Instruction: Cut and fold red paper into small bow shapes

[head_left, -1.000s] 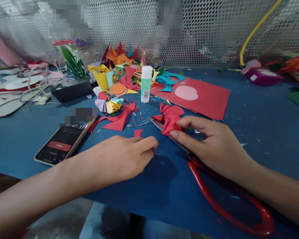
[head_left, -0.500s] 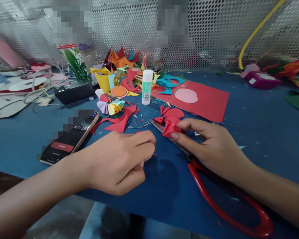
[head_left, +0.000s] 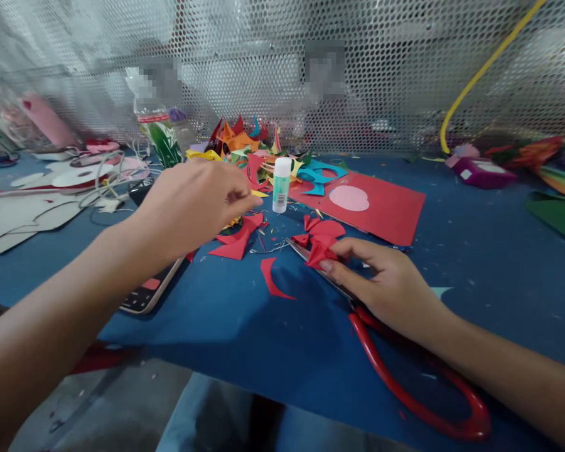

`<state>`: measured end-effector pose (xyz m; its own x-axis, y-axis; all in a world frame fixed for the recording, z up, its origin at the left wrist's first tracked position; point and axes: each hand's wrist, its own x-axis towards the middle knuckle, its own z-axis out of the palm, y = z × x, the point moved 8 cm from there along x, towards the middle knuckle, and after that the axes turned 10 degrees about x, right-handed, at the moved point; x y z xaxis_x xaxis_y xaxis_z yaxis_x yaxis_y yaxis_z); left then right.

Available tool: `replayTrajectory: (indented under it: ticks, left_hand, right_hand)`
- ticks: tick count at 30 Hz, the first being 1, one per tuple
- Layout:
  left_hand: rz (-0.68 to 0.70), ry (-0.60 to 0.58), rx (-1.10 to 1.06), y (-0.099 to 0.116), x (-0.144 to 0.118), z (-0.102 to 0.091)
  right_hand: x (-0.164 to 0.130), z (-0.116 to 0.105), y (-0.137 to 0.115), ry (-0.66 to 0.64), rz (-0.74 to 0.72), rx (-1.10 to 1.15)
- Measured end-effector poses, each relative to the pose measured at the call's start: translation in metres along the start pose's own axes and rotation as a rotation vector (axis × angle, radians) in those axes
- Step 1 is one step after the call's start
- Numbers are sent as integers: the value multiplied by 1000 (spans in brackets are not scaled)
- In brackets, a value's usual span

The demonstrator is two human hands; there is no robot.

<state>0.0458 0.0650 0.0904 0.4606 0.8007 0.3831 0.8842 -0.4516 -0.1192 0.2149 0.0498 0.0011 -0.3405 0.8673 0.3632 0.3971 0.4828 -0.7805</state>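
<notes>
Red folded paper, a small pleated piece (head_left: 321,249), sits on the blue table top (head_left: 475,251) under the fingertips of the right hand (head_left: 386,285), which lies flat and pinches it lightly between thumb and forefinger. Beneath that hand lie the long scissors with red loop handles (head_left: 405,389), blades closed and pointing toward the paper. By the look of it the folded piece is very light and limp, easily crushed or unfolded, so it is best held at its creased point rather than by the loose edges.

Raised above the table, the left hand (head_left: 193,204) is blurred with fingers loosely curled; whether it holds anything cannot be told. Its fingertips are near the white glue stick with a green label (head_left: 281,184), standing upright. A curved red paper offcut (head_left: 272,280) lies between the hands, a phone (head_left: 148,292) shows below the left wrist, and a heap of coloured paper scraps (head_left: 245,147) lies behind.
</notes>
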Motion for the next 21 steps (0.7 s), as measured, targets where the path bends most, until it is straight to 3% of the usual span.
replayTrajectory:
  ticks: [3, 8, 12, 15, 17, 21]
  left_hand:
    - [21, 89, -36, 16, 4, -3]
    - [35, -67, -453, 59, -8, 31]
    - [-19, -76, -785, 65, -10, 51]
    - [-142, -108, -1011, 55, -9, 64]
    - [-238, -190, -1190, 52, -10, 75]
    - [-332, -397, -1360, 58, -17, 91]
  right_hand:
    - [0, -1, -2, 9, -5, 10]
    - [-1, -4, -3, 30, -1, 57]
    - [-3, -6, -2, 59, -31, 85]
    - [-4, -14, -10, 154, -201, 68]
    - [-7, -16, -22, 188, -381, -86]
    - [-14, -9, -37, 107, -628, -374]
